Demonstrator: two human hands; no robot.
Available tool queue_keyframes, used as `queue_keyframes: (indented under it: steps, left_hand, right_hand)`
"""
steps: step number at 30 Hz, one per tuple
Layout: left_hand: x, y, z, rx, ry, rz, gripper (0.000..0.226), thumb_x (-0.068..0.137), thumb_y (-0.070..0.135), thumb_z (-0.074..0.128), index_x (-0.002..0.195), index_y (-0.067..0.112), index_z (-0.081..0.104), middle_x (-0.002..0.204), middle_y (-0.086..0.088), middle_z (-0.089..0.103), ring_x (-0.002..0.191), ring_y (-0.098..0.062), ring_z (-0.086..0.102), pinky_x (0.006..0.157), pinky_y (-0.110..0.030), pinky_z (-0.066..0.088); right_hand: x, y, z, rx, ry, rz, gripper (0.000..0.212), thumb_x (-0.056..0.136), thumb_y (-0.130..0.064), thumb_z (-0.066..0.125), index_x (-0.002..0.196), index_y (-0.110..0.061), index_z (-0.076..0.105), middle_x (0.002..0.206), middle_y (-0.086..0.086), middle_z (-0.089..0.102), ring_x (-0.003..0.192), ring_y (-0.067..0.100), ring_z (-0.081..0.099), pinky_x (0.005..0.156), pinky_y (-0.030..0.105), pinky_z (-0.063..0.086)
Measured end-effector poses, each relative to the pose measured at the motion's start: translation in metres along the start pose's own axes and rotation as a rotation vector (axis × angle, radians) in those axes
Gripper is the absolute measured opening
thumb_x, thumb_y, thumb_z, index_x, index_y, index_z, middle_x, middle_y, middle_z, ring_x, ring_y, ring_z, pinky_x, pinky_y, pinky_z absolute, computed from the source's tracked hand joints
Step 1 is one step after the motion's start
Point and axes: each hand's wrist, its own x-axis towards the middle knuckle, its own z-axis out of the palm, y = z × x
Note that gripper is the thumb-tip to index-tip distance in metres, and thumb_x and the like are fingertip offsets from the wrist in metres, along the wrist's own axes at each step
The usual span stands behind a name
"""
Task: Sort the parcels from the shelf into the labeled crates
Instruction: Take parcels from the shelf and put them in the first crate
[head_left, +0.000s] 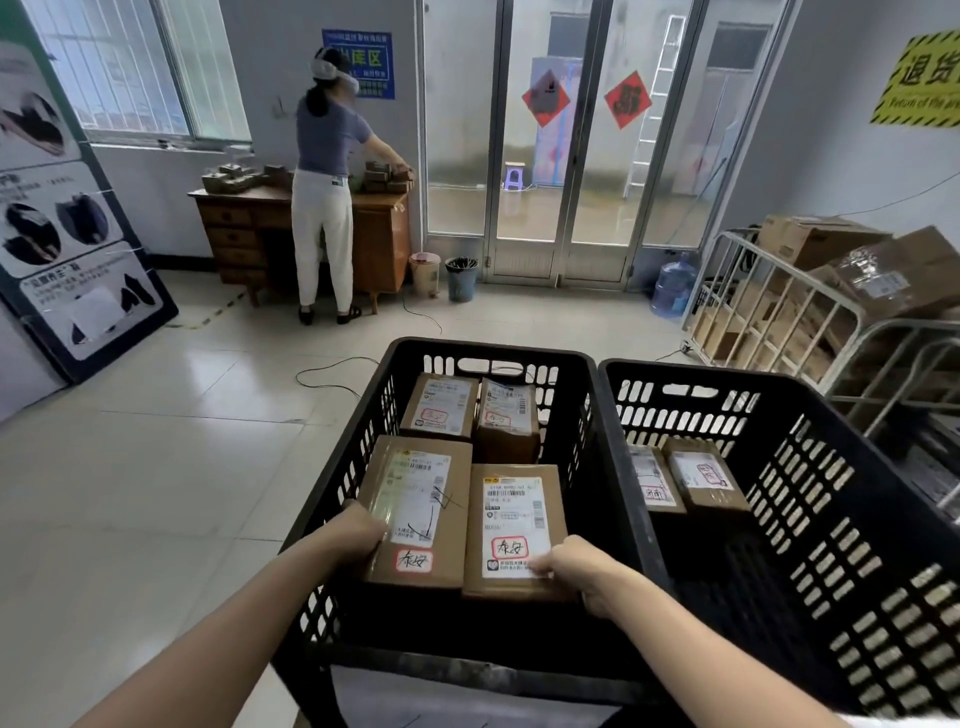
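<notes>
Two cardboard parcels sit side by side at the near end of the left crate (332, 499), a black slotted plastic bin, and both hands are on them. The left hand (358, 535) grips the near left corner of the left parcel (415, 512), fingers curled around its edge, though how tightly cannot be told. The right hand (576, 569) rests on the near right corner of the right parcel (511, 530), fingertips pressed down on the shipping label. Beyond these, at the far end of the same crate, lie two smaller parcels (470, 410). The right crate (831, 467), touching the left crate along its side, holds two more small boxes (680, 478) toward its far wall. The boxes look like stiff corrugated card, taped and square-edged, probably light enough for one hand each. The glossy labels and tape are likely slick, so a hold across bare cardboard edges or under a corner should be surer than pressing on the label. Beyond the left crate, another person (327, 176) works at a wooden desk (379, 234).
</notes>
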Motion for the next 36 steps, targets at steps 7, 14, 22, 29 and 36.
queue_keyframes:
  steps: [7, 14, 22, 29, 36]
  left_hand:
    - [0.015, -0.001, 0.003, 0.140, 0.139, 0.028, 0.053, 0.094, 0.016, 0.045, 0.141, 0.002, 0.023, 0.125, -0.019, 0.055, 0.109, -0.031, 0.058, 0.086, -0.035, 0.049]
    - [0.009, -0.004, 0.006, 0.755, 0.135, 0.467, 0.092, 0.083, 0.048, 0.059, 0.149, 0.013, 0.007, 0.158, -0.008, -0.001, 0.146, -0.024, 0.000, 0.120, -0.039, 0.008]
    - [0.014, 0.002, -0.008, 0.939, -0.056, 0.449, 0.119, 0.063, 0.058, 0.074, 0.149, 0.010, 0.006, 0.159, -0.006, -0.001, 0.146, -0.021, 0.001, 0.118, -0.031, 0.006]
    - [0.030, -0.005, -0.009, 0.857, -0.026, 0.476, 0.120, 0.060, 0.060, 0.075, 0.149, 0.014, 0.009, 0.159, -0.001, -0.001, 0.146, -0.019, -0.001, 0.117, -0.030, 0.005]
    - [0.034, -0.011, -0.004, 0.844, -0.048, 0.480, 0.121, 0.061, 0.062, 0.073, 0.149, 0.015, 0.004, 0.159, -0.001, -0.006, 0.146, -0.020, -0.004, 0.117, -0.030, 0.003]
  right_hand:
    - [0.004, -0.009, -0.003, -0.055, 0.039, -0.014, 0.044, 0.084, -0.004, 0.063, 0.123, 0.001, 0.045, 0.114, 0.012, 0.063, 0.106, 0.024, 0.060, 0.098, 0.037, 0.047]
    - [-0.015, -0.013, -0.007, -0.935, 0.227, -0.546, 0.088, 0.082, -0.038, 0.065, 0.146, -0.010, 0.013, 0.155, 0.011, 0.013, 0.143, 0.025, 0.013, 0.117, 0.036, 0.018]
    - [-0.005, -0.017, -0.011, -1.115, 0.062, -0.593, 0.082, 0.077, -0.051, 0.066, 0.140, -0.011, 0.032, 0.155, 0.010, 0.014, 0.144, 0.021, 0.010, 0.118, 0.033, 0.016]
    - [0.008, -0.025, -0.007, -1.174, 0.019, -0.595, 0.086, 0.076, -0.050, 0.066, 0.143, -0.011, 0.027, 0.156, 0.012, 0.009, 0.144, 0.022, 0.006, 0.118, 0.035, 0.016]
    - [0.006, -0.015, -0.007, -1.191, 0.014, -0.561, 0.093, 0.079, -0.051, 0.063, 0.148, -0.012, 0.014, 0.158, 0.012, -0.001, 0.145, 0.023, -0.002, 0.119, 0.037, 0.010]
